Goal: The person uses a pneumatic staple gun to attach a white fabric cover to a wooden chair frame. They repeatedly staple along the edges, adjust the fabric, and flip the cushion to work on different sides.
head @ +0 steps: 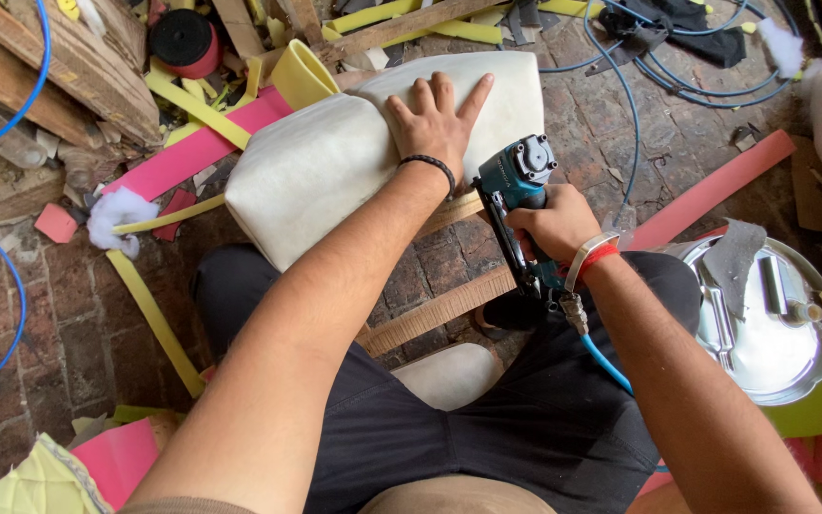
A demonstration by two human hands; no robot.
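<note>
The left hand (435,124) is lying flat, fingers spread, on top of the white cushion (335,162). The right hand (554,224) is gripping the teal staple gun (516,190) tight. The gun is sitting just right of the cushion's near edge, nose pointing down. The cushion is stretching left and away.

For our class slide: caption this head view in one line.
Left hand presses white padded cushion; right hand holds teal pneumatic stapler beside it.
</note>
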